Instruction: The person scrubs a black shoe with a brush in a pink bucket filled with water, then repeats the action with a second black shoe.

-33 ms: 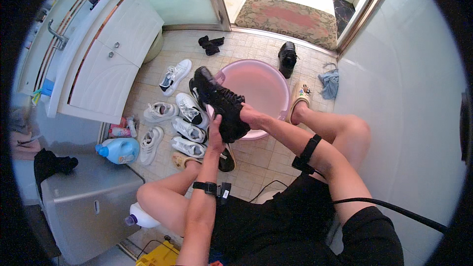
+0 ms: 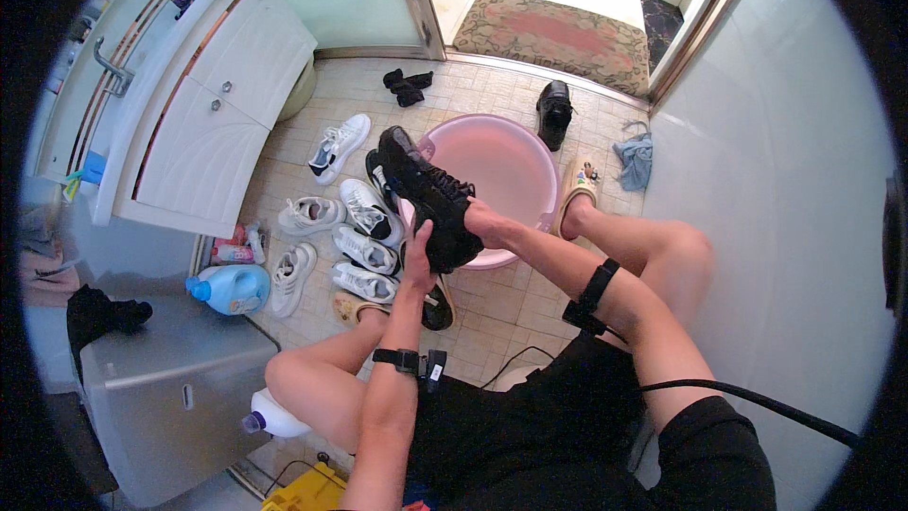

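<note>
Right above the left part of the pink basin [image 2: 536, 161], I've got a black lace-up shoe [image 2: 426, 191] up in the air, toe aimed far left, heel end toward me. My left hand [image 2: 416, 255] has it around the heel from the near-left side, thumb pressed up along it; the other fingers are mostly hidden, so can't say how they sit. My right hand [image 2: 484, 220] is at the shoe's opening from the right, and its fingers are out of sight too, so no clue whether they're spread or pinching.

Both forearms have black straps [image 2: 592, 295] on them, fwiw. Just left of the basin it's basically a crowd of white sneakers [image 2: 364, 248]. Another black shoe [image 2: 554, 115] is by the far right side of the basin, near a blue-grey cloth [image 2: 633, 161]. I'm wearing tan clogs [image 2: 579, 182], one foot on each side.

Farther left you get a light blue jug [image 2: 236, 290], a silver box [image 2: 180, 407] on the near side and a white cabinet [image 2: 203, 118] on the far side. Dark socks [image 2: 409, 89] lie beyond the sneakers, and a patterned mat [image 2: 553, 38] sits at the far doorway.
</note>
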Demonstrator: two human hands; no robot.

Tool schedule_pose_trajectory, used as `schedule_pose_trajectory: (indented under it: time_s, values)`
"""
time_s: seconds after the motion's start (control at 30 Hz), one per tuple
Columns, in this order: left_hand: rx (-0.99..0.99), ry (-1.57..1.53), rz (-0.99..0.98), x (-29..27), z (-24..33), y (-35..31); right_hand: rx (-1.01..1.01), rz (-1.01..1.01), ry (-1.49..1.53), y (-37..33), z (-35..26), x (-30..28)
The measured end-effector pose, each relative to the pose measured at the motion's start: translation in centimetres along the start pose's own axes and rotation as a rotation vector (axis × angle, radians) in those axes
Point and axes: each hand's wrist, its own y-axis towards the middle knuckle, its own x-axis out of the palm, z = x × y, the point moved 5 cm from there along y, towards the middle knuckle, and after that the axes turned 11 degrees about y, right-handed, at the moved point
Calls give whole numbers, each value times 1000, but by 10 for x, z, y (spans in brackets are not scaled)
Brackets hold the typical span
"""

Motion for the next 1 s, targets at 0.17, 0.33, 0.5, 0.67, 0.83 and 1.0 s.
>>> schedule_pose_trajectory:
  time_s: [0.17,0.33,0.5,0.67,0.83,1.0]
  values:
    - [-93,-12,-9,27,8,-7,2,-72,145,17,14,-21]
    - [-124,-33,19,31,2,-11,33,-19,302,22,22,-28]
    - [-19,152,127,34,25,-15,-174,-62,62,22,9,-25]
    - [-42,70,83,50,20,-9,-555,-69,-416,43,-3,-47]
    - [-85,55,130,28,9,-3,-214,-65,-408,44,-6,-39]
    - [-149,-6,94,27,-12,4,-112,-89,-647,44,-1,-49]
